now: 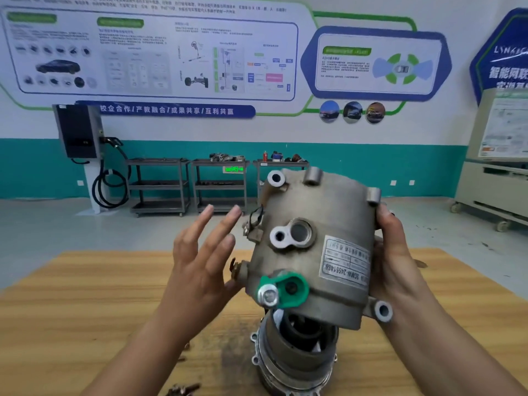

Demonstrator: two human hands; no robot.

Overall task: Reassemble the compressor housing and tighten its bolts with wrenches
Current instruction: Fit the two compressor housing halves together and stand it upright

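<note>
Head view: what look like loose bolts (183, 388) lie nearest on the tabletop (85, 310), below the left hand (200, 261). Between the hands stands the compressor core (294, 358). The housing (311, 252) hangs tilted just above it, gripped by the right hand (397, 252); the left is open, fingers spread, beside it. Seating seems in hand; next, level the housing and lower it squarely.
</note>
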